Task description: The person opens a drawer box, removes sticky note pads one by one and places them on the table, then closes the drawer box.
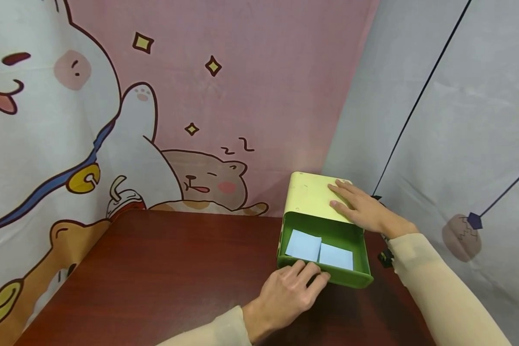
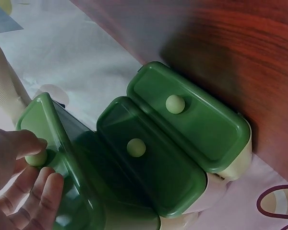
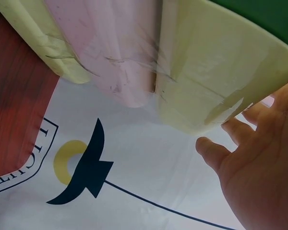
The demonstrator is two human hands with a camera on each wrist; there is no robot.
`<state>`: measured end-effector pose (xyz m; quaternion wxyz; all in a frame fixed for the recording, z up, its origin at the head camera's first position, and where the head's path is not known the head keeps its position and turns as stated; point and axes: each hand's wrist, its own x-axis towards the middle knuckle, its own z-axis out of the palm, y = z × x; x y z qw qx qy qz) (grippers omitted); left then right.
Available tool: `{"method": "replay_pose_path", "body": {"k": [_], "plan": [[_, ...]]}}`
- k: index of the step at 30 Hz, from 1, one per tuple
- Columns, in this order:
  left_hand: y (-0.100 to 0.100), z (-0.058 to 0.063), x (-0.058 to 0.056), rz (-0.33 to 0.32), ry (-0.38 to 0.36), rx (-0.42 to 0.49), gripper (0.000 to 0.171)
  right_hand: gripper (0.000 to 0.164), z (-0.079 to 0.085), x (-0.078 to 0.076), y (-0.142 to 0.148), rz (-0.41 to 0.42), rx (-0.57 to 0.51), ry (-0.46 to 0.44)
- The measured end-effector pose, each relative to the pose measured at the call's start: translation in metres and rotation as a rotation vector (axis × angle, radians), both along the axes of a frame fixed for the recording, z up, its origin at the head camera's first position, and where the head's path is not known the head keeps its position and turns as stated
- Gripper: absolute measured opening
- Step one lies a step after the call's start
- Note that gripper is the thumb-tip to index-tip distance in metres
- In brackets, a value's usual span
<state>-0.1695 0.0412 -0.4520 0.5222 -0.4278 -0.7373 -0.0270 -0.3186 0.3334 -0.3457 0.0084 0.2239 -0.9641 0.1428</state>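
Note:
A small chest of drawers with a pale yellow top (image 1: 309, 194) stands on the table's right side, its green top drawer (image 1: 348, 277) pulled out. Two light blue paper pieces (image 1: 302, 245) lie side by side inside that drawer. My left hand (image 1: 287, 293) is at the drawer's front; in the left wrist view its thumb and fingers pinch the round pale green knob (image 2: 37, 159). Flat on the chest's top, near its right edge, rests my right hand (image 1: 363, 206) with fingers extended. Below, the middle drawer (image 2: 129, 172) and bottom drawer (image 2: 201, 129) are closed, each with a round knob.
The dark red-brown wooden table (image 1: 168, 269) stretches out left of the chest. Behind it hangs a pink and white cloth (image 1: 259, 96) printed with cartoon animals. A greyish-white cloth (image 1: 471, 120) hangs along the right side. A small dark object (image 1: 386, 258) sits right of the chest.

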Motion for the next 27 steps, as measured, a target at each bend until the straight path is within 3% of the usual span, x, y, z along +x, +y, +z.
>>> {"method": "replay_pose_path", "body": {"k": [11,27], "plan": [[-0.0012,-0.0021,0.0019,-0.004,0.003,0.003,0.026,0.076,-0.0014,-0.0021,0.0004,-0.005,-0.007,-0.013],[-0.0051,-0.0053,0.0079,-0.003,-0.047,-0.01,0.026,0.075,-0.0058,-0.0043,0.0046,0.002,-0.018,-0.006]]}}
